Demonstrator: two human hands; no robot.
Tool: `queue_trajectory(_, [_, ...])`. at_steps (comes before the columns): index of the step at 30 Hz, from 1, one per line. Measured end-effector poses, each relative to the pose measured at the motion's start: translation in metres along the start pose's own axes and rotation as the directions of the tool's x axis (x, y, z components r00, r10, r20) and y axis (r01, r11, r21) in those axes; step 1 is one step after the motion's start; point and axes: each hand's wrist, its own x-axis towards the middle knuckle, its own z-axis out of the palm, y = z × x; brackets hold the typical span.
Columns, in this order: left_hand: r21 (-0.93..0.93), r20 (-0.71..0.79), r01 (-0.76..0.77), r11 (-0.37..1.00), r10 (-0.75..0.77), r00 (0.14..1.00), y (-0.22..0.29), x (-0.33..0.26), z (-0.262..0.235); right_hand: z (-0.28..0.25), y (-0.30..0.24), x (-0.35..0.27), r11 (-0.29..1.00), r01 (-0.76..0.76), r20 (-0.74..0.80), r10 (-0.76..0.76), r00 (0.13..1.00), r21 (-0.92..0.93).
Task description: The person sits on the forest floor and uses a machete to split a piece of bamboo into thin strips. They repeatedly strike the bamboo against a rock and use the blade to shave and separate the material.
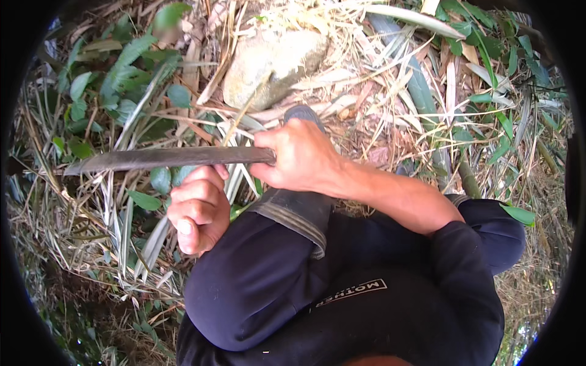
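My right hand (300, 155) is closed around the grip end of a machete (165, 159). Its long, dark blade lies nearly level and points left over the leaves. Just under the blade, close to my right hand, is my left hand (198, 210) with its fingers curled in. One of its fingertips reaches up to the blade's lower edge; whether it presses on the metal I cannot tell. What the left fingers hold, if anything, is hidden. A thin green stem (242, 210) shows beside that hand, next to my bent knee.
A large pale rock (274, 68) sits beyond my hands. Green leafy plants (125, 73) grow at the far left. Dry straw and bamboo leaves cover the ground, with a greenish bamboo pole (421, 88) to the right. My dark boot (302, 114) is planted in front.
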Motion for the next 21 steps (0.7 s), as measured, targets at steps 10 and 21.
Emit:
queue_trajectory(10, [-0.013, -0.053, -0.023, 1.000, 0.022, 0.998, -0.005, -0.005, 0.003, -0.001, 0.013, 0.005, 0.990, -0.030, 0.010, 0.032, 0.999, -0.141])
queue_trajectory(21, [0.002, -0.104, -0.040, 0.999, 0.040, 0.994, -0.006, -0.003, 0.005, 0.000, 0.059, 0.025, 0.956, -0.277, -0.100, 0.267, 0.958, -0.093])
